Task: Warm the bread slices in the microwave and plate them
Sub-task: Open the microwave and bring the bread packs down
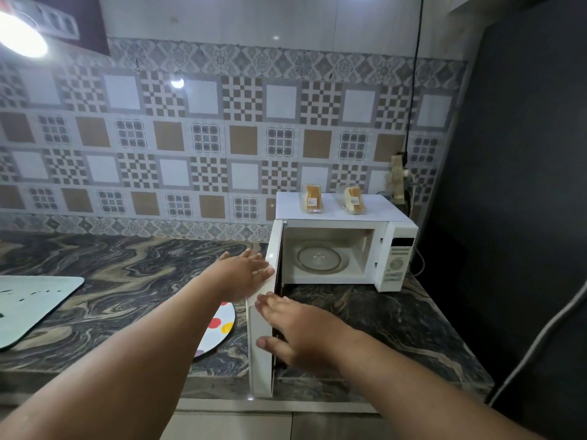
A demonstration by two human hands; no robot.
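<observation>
Two packs of bread slices on top of the microwave (346, 249), right of centre: left pack (312, 198) upright in clear wrap with a small label, tan crust edge showing; right pack (352, 200) just beside it, leaning, pale crumb and brown crust visible. Apart from each other, both near the back edge of the white top. Below, cavity open and lit pale, glass turntable (319, 258) lying flat inside. Control panel at right with dark display and a dial. Door (264, 325) swung wide toward the lower centre, seen almost edge-on.

Left hand (243, 274) flat against the door's outer face near its top, fingers straight and spread, grasping nothing. Right hand (301, 333) lower down at the door's free edge, fingers extended and touching it, thumb beneath; not curled round anything.

Left of the door, a round plate (219, 328) with coloured dots, partly hidden by the left forearm. Farther left, a pale board (31, 306). Dark swirled stone counter (127, 281) under everything. Patterned brown, grey and white wall tiles (206, 138) behind; bright lamp (19, 36) at upper left; black cable (414, 74) running down at upper right.
</observation>
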